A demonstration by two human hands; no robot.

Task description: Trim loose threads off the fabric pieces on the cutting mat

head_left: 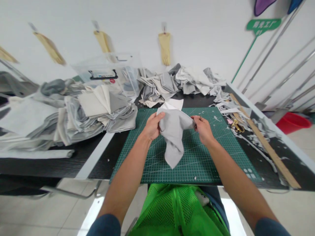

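A light grey piece of fabric (173, 137) hangs between my two hands above the green cutting mat (201, 157), its lower corner drooping to a point. My left hand (153, 126) grips its left upper edge, thumb on top. At the other end, my right hand (203, 129) pinches the right corner. Just behind the held cloth lies a white piece of fabric (173, 103) at the mat's far edge.
Folded fabric stacks (98, 108) cover the table's left, before a clear plastic box (110, 72). More cloth (187, 78) is heaped at the back. On the right lie scissors (237, 126), scraps and a wooden ruler (268, 147). A red bucket (292, 123) stands beyond.
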